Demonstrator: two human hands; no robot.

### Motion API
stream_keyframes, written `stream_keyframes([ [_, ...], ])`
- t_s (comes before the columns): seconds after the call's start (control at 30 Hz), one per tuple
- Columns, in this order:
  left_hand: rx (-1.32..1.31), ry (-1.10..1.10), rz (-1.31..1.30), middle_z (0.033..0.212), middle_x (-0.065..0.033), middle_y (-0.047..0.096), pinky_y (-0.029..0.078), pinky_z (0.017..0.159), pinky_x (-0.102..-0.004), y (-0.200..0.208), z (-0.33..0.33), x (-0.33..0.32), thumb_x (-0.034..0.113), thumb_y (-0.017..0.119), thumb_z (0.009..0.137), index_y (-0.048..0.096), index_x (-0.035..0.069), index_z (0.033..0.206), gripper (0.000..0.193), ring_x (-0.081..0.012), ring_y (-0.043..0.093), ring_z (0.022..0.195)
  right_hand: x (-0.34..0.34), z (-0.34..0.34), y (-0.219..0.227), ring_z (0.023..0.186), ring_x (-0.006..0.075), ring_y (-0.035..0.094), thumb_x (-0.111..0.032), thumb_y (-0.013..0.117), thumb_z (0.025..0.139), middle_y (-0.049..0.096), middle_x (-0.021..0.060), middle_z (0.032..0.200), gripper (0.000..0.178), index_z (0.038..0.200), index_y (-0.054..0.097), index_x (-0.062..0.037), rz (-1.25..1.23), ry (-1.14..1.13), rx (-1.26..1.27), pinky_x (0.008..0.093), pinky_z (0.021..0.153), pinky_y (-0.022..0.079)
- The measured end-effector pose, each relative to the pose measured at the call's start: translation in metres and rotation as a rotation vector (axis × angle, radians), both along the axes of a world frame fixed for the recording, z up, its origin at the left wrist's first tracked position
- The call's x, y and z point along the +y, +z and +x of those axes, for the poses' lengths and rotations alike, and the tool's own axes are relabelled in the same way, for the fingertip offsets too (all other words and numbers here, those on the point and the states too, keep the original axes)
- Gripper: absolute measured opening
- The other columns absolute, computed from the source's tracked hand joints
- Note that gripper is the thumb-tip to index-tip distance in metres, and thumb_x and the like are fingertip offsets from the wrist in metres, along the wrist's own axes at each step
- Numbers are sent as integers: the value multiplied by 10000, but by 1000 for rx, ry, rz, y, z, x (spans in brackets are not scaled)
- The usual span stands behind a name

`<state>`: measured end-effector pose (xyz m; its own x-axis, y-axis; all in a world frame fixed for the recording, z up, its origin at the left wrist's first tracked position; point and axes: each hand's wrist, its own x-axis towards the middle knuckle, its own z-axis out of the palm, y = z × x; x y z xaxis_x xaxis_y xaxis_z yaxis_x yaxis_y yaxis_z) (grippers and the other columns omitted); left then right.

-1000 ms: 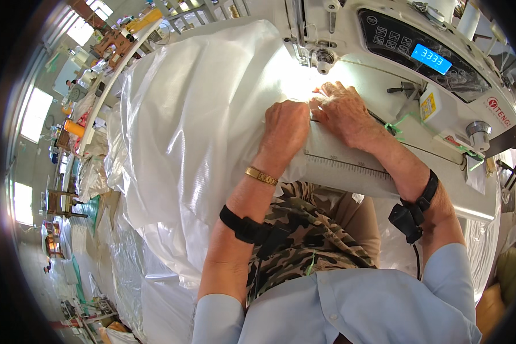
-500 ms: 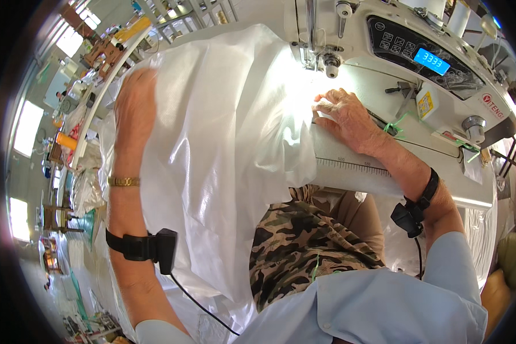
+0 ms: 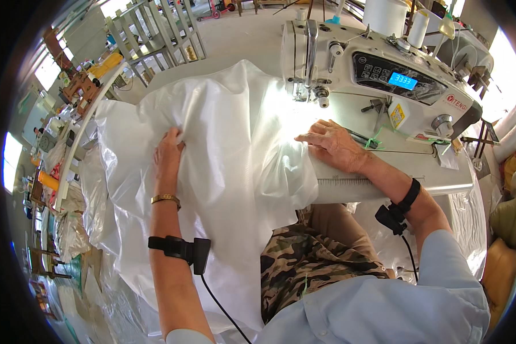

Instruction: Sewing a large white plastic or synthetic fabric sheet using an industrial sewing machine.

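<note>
A large sheet of white woven fabric [image 3: 229, 149] is draped over the sewing table and my lap. My left hand [image 3: 167, 153] grips a fold of it out to the left, fingers closed into the cloth. My right hand [image 3: 331, 144] lies flat on the fabric's edge on the machine bed, just right of the needle [image 3: 301, 92]. The white sewing machine [image 3: 384, 74] with a lit blue display stands behind my right hand. Both wrists wear black bands with cables; the left also has a gold bracelet.
Thread cones [image 3: 387, 14] stand behind the machine. More white fabric [image 3: 92, 229] is heaped low on the left. Cluttered benches [image 3: 80, 86] run along the far left. A metal rack [image 3: 166, 28] stands at the back. Yellowish sacks [image 3: 501, 258] lie at right.
My left hand left the needle area, swung far out to the left, and now has come back part way with the fabric gathered in it. My right hand stayed by the needle.
</note>
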<state>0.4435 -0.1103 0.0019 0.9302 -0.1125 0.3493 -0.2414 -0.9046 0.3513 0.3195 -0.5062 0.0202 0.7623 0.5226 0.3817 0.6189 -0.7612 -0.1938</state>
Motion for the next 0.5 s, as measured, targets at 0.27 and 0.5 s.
stream_keyframes([
  [0.27,170,141,218,973,-194,652,477,831,-465,19,-71,34,63,502,905,548,59,991,97,-397,616,978,-2,-1,-11,909,244,591,-59,620,784,603,63,862,157,935,650,-92,34,-27,-81,383,825,448],
  [0.5,221,138,495,1103,-158,653,478,903,-457,-57,-227,183,158,476,928,613,219,1142,261,-339,605,1097,-29,3,-23,925,267,596,-106,573,815,630,82,917,140,929,654,-114,4,-443,-148,406,904,387],
])
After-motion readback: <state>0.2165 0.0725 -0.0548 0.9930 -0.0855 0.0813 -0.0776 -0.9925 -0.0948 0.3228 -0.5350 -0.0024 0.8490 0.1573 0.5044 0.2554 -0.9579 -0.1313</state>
